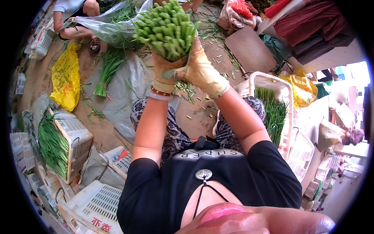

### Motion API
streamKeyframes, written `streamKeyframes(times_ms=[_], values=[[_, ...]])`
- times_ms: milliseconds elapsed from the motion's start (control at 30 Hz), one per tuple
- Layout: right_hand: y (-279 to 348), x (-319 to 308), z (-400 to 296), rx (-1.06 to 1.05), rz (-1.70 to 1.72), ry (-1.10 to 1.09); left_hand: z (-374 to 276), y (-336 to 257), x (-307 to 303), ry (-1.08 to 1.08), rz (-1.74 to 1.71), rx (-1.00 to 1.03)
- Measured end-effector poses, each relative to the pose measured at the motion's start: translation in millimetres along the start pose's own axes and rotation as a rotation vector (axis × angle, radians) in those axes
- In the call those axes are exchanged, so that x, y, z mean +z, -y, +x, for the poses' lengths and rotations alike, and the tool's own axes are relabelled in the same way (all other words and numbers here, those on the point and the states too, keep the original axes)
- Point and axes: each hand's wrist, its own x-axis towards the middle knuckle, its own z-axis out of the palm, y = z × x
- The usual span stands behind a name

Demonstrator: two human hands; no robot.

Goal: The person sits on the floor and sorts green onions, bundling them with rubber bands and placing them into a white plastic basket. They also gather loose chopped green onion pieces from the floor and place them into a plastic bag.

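Observation:
A thick bunch of green vegetable stems [166, 29], cut ends facing me, is raised in front of me in both hands. My left hand [168, 68], in a soiled pale work glove, wraps its near side, with a beaded bracelet and a pale bangle at the wrist. From the right, my right hand [201, 68], gloved too, clasps the bunch, its thumb crossing towards the left hand. The bunch hides some fingers. Below and left, a bundle of long green leaves [107, 73] bound with a red tie lies by a grey plastic sheet [124, 87].
Plastic crates of greens stand at left [77, 140] and right [287, 96]. An upturned white crate [99, 201] sits lower left. Yellow woven sack [66, 79], brown board [249, 48] and cut stem pieces [188, 93] lie on the floor. Another person [77, 22] crouches by a clear plastic bag [117, 30].

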Motion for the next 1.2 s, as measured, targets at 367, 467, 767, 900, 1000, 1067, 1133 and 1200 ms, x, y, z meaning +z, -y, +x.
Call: streamKeyframes(times_ms=[367,467,767,900,1000,1067,1133,1200], values=[[-6.1,-76.3,3.8,0.025,0.616,-0.176,6.9,0.0,1.1,0.164,1.483,0.513],[4.0,-125.2,-0.2,-0.149,0.115,-0.084,9.3,-0.9,21.6,0.127,1.146,0.326],[21.4,-103.2,-11.1,0.117,0.263,0.036,8.5,42.7,37.9,0.314,1.037,0.129],[38.6,-110.7,-5.5,-0.172,-0.227,-0.094,-0.4,48.2,36.1,0.146,0.744,-0.052],[51.2,-115.6,-0.8,-0.386,-0.859,-0.163,-3.8,49.4,32.0,0.012,0.241,-0.199],[54.6,-107.4,3.4,-0.41,-1.223,0.018,-4.1,59.5,26.7,0.053,0.277,-0.062],[62.0,-98.1,17.0,-0.483,-1.444,0.107,-1.6,59.5,21.5,0.003,0.289,-0.107],[63.0,-99.5,32.6,-0.581,-1.518,0.125,-2.5,59.2,21.9,-0.012,0.269,-0.113]])
